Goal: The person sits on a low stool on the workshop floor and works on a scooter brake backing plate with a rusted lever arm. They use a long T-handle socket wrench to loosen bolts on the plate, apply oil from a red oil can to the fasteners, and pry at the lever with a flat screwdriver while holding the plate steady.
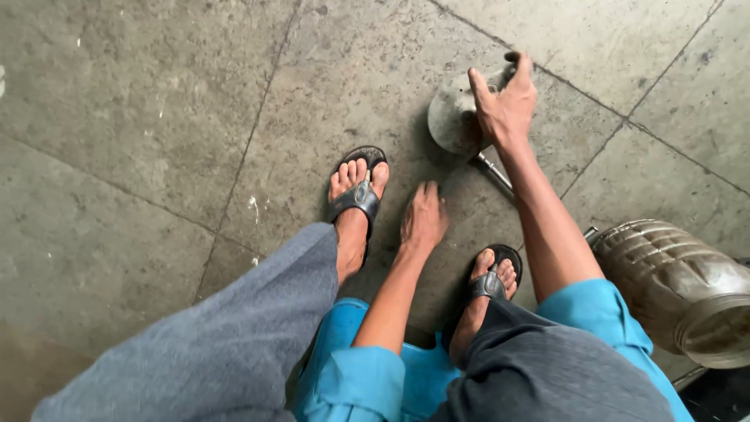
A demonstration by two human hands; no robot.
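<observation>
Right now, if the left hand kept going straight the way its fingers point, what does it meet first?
Most likely bare concrete floor. The left hand points up-frame, fingers down near the ground between the sandalled feet. The round grey metal part held by the right hand lies slightly right of that line; depth is unclear, so it might graze it.

Stained grey concrete slab floor (141,117)
</observation>
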